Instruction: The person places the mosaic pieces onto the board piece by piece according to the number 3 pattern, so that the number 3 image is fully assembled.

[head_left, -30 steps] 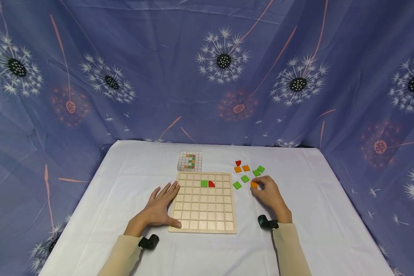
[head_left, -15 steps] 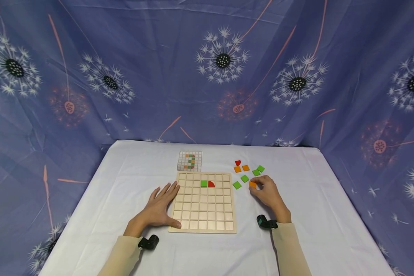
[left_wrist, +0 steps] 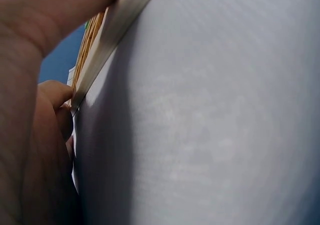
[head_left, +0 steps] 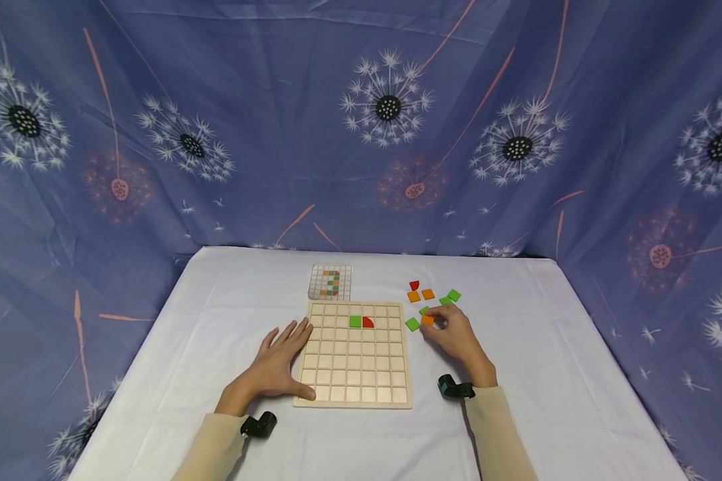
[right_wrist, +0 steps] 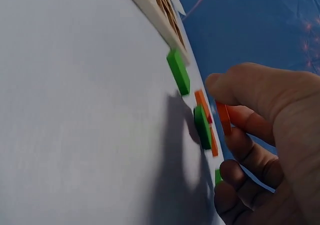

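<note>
The right hand (head_left: 459,337), pinching an orange tile (head_left: 427,321), has shifted toward the wooden board (head_left: 361,377) from its right, bringing the tile nearer but not yet over it; the left hand (head_left: 279,366), fingers spread, rests at the board's left edge

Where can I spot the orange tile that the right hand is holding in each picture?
Head: the orange tile is right of centre, below mid-height, pinched in the right hand.
Left wrist: not in this picture.
Right wrist: the orange tile is right of centre, around mid-height.
Shared landmark: the wooden board, low centre in head, upper left in left wrist, top centre in right wrist.
</note>
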Available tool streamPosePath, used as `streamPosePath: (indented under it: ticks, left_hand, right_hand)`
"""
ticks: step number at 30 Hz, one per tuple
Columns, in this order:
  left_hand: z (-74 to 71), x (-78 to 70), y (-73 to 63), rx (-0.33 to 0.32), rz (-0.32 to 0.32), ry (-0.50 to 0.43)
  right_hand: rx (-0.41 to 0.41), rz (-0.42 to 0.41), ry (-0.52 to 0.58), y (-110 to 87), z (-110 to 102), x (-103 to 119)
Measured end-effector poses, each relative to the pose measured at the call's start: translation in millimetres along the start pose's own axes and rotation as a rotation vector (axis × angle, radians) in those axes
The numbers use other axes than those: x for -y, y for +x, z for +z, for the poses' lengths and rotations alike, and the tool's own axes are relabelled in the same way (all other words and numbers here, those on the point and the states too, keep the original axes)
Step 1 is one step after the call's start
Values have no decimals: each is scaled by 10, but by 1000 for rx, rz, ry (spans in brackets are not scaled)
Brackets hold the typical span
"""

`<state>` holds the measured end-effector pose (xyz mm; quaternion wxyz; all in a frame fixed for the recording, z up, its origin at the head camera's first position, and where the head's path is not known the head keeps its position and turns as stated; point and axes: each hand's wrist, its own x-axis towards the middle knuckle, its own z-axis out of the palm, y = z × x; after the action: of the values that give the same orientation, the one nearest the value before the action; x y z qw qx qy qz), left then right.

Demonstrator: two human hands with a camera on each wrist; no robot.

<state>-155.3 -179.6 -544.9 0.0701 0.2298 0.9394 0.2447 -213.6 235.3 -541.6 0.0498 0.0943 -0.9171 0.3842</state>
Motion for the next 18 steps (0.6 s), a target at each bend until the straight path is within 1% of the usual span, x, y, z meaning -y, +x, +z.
streamPosePath:
  ticks: [7, 10, 14, 18]
  left_hand:
    - [-1, -11, -6, -8, 7, -11]
    - [14, -4, -2, -15, 14, -4]
    - [18, 9, -23, -41, 27, -12]
    - [1, 5, -28, -31, 19, -6]
  right_hand:
    - [-2, -55, 10, 87, 124, 155]
    - [18, -59, 29, 133, 186, 248]
    - [59, -69, 58, 205, 279, 414]
    - [92, -82, 77, 256, 364, 543]
